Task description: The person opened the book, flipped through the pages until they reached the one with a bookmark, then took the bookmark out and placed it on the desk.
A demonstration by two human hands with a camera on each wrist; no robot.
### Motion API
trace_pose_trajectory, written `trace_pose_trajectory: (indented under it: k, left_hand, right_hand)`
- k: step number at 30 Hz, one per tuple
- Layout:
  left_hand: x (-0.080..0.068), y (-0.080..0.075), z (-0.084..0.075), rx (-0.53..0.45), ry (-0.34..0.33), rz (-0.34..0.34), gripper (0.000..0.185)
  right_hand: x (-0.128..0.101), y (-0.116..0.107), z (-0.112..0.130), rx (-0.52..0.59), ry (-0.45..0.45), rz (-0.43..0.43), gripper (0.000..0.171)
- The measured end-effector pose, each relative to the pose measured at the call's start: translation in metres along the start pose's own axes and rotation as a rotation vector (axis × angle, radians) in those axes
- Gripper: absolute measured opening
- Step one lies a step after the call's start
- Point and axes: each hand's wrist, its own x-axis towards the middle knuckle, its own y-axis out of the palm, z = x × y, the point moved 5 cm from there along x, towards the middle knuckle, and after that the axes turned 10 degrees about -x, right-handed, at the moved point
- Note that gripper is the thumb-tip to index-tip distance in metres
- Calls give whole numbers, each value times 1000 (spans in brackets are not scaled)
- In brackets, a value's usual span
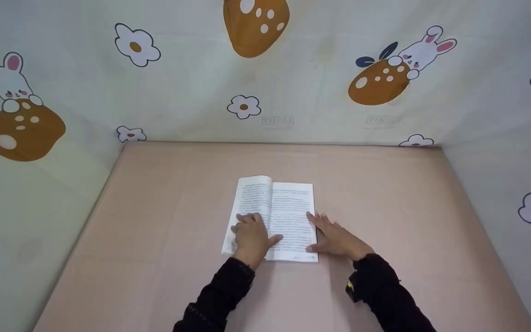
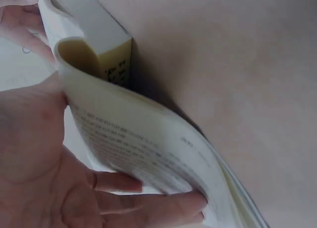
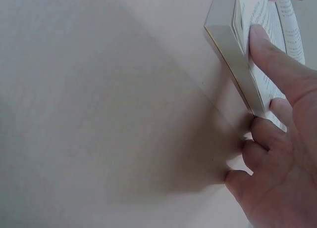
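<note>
An open paperback book [image 1: 292, 221] lies on the table, with printed text on both pages. My left hand [image 1: 251, 237] rests on its left page, fingers spread over the paper and thumb reaching across the fold. In the left wrist view, the left page [image 2: 124, 124] curves up from the fold beside the palm. My right hand [image 1: 339, 240] is at the right edge; its thumb [image 3: 270, 52] and index finger touch the right page. The other fingers of that hand are bent beside the book, near the tabletop.
The book lies on a pinkish-beige tabletop [image 1: 155, 198]. A pale cloth wall [image 1: 191, 83] printed with rabbits, flowers and brown fruit encloses the table at the back and both sides.
</note>
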Motion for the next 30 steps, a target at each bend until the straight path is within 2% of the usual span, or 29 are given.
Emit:
trace_pose_trajectory:
  k: [3,6,11,16,23,30]
  left_hand:
    - [1,2,-6,97,-3,23,113]
    - [0,3,-11,133,-11,60,114]
    - [-3,4,-16,129,-2,148,98]
    - [-4,1,-15,71,2,206,101]
    - [-2,2,-15,65,21,241,102]
    - [-3,1,-15,52,32,209,98]
  right_hand:
    - [-1,0,-1,-1,-13,16,94]
    - [-1,0,0,4,-9,30,97]
    - [-2,1,0,-1,-21,60,96]
    - [-3,1,1,6,-54,92,98]
    - [-3,3,-1,42,-68,114,107]
    - [-1,4,0,-1,-50,84,100]
